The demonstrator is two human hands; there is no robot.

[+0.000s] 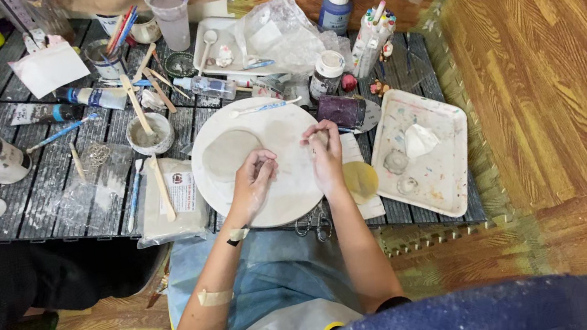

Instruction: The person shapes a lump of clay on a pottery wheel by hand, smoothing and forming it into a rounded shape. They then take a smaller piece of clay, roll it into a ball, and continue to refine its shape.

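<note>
A round white board (291, 197) lies on the low dark slatted table (46, 188), with a flat grey clay disc (225, 154) on its left part. My left hand (253, 183) rests on the board just right of the disc, fingers curled on a small bit of clay. My right hand (325, 154) hovers over the board's right edge, fingers pinched around a small pale lump of clay. A thin white-and-blue tool (265, 107) lies across the board's far edge.
A white rectangular tray (453, 179) with a crumpled tissue sits to the right. A small grey bowl (150, 135), wooden sticks, paint tubes, brushes in a cup, bottles, jars and a clay bag (172, 200) crowd the table. Scissors (315, 224) lie at the near edge.
</note>
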